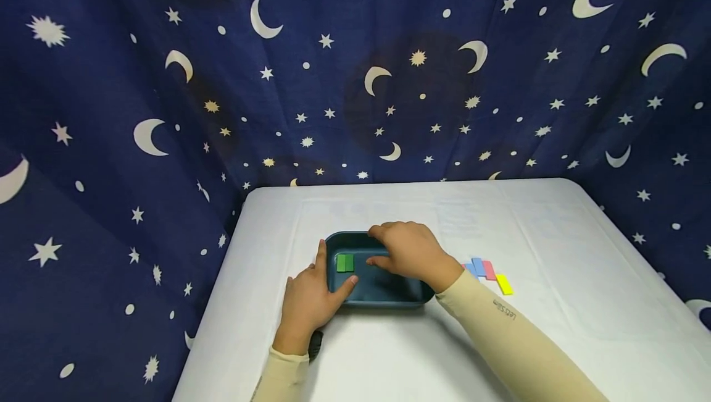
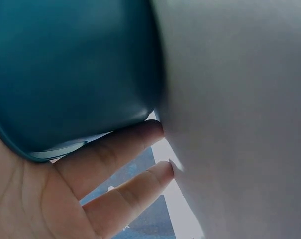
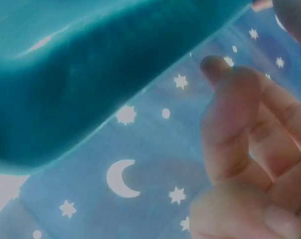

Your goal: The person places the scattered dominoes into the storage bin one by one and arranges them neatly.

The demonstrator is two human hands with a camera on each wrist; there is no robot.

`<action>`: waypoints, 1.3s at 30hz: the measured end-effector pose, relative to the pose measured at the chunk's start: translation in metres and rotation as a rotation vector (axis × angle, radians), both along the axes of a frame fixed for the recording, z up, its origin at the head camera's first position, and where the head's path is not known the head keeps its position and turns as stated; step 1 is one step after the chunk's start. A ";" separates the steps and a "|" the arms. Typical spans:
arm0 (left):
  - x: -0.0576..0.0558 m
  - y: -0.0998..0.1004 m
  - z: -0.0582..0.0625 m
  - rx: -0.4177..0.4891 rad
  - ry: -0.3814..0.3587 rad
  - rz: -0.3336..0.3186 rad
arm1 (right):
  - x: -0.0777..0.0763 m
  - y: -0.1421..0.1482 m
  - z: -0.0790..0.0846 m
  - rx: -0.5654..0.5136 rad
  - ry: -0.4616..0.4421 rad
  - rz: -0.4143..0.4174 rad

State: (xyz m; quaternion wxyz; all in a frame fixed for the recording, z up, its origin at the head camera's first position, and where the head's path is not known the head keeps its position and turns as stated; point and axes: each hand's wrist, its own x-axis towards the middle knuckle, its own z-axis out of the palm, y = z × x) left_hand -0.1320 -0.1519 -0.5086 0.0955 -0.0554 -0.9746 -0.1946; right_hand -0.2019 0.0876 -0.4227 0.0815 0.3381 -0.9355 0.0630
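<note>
**Teal tray with two green tiles inside, held on one side**

The tray sits near the middle of the head view, on a white table. The left hand grasps its left end, thumb over the rim and the other fingers along the outer wall. The green tiles lie side by side in the tray's left part. The right hand hangs over the tray's right part, its fingers loosely bent and released, with a gap between thumb and forefinger. Right of centre, partly behind the right arm, blue tiles and pink tiles lie close together, a yellow tile just beside them. A navy moon-and-star curtain fills the upper frame.
</note>
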 end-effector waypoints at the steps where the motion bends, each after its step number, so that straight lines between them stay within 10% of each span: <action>1: 0.000 0.000 0.000 -0.001 -0.002 0.001 | 0.002 0.005 0.001 -0.018 0.011 -0.011; 18: 0.004 -0.006 -0.003 0.013 -0.030 0.007 | 0.030 0.084 -0.028 -0.350 0.151 -0.164; 39: 0.000 0.002 0.000 0.029 -0.036 -0.018 | 0.032 0.172 -0.073 -0.352 -0.051 -0.354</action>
